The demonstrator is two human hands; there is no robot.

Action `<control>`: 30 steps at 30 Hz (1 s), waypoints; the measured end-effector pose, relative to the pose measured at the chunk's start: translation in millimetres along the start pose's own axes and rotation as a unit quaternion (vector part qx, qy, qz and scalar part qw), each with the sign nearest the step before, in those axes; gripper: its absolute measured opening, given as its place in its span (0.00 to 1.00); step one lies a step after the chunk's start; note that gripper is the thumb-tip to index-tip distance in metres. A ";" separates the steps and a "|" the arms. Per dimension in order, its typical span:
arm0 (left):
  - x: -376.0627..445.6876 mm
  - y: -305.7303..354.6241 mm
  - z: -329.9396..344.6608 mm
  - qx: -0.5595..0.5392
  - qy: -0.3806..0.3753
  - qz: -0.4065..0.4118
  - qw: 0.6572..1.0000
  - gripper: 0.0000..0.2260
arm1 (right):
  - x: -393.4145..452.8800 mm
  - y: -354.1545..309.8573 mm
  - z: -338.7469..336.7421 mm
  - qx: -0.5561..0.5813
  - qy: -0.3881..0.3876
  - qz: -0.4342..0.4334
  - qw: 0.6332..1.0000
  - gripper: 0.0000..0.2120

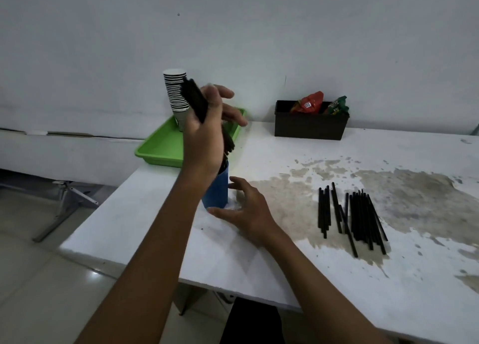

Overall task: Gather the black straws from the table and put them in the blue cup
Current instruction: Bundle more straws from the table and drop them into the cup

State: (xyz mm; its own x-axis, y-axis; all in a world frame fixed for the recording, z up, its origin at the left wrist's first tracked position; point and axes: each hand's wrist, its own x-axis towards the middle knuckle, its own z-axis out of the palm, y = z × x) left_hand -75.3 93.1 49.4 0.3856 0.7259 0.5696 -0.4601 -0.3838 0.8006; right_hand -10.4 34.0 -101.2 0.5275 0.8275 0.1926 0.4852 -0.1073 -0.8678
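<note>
Left hand grips a bundle of thin black plastic straws, lower ends entering the tall blue cup; right hand — fingers spread, holding nothing — brackets its base. Remaining loose straws lie on the white table — task roughly half done.

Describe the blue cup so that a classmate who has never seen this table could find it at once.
Start at the white table and go to its far left end, just in front of the green tray. The blue cup stands there upright between the person's two hands. Unlike the stack of striped paper cups on the tray, it is plain blue.
</note>
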 end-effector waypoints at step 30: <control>4.9 -36.9 -47.5 0.031 -0.044 -0.064 0.997 0.16 | 2.1 2.4 11.6 -0.063 0.068 -0.037 0.995 0.29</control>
State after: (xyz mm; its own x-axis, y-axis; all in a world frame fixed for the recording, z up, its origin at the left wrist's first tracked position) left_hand -94.4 137.9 13.8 0.5072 0.7193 0.4747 -0.3531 -0.3290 0.8758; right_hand -16.3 41.9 -108.2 0.5722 0.7541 0.3224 0.6052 -0.1230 -0.7865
